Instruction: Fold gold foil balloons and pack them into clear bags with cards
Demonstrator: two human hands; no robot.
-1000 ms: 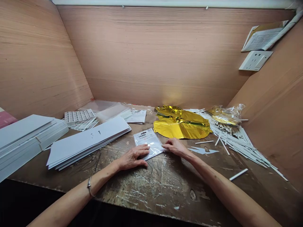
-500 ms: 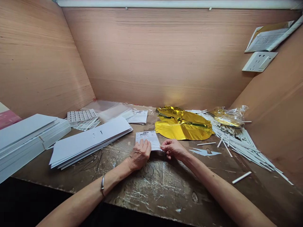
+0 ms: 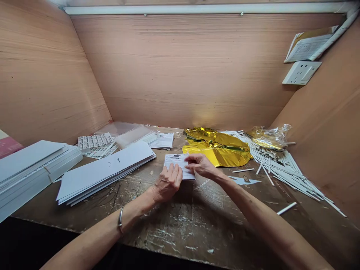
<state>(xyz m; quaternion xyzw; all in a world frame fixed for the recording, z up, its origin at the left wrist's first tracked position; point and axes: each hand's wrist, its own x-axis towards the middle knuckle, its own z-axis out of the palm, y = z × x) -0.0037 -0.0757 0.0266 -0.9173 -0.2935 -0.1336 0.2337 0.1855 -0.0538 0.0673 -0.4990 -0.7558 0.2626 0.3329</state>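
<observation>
A small white printed packet [image 3: 177, 162] is held a little above the worn wooden worktop [image 3: 197, 221], near its middle. My left hand [image 3: 168, 182] grips the packet's near left edge, fingers curled up behind it. My right hand [image 3: 200, 165] pinches its right side, thumb on top. Just beyond the packet lies a pile of folded gold foil balloons [image 3: 216, 147].
A fanned stack of white cards [image 3: 107, 168] and a thicker white stack [image 3: 30, 165] lie at the left. Sticker sheets [image 3: 94, 141] and clear bags [image 3: 132, 133] sit behind them. White sticks [image 3: 284, 165] spread along the right; one loose stick [image 3: 286, 208]. Wooden walls enclose three sides; a socket [image 3: 301, 72].
The packet lay flat on the worktop under both hands; both hands have picked it up, turned it to its printed white side, and my right hand has shifted onto its right side.
</observation>
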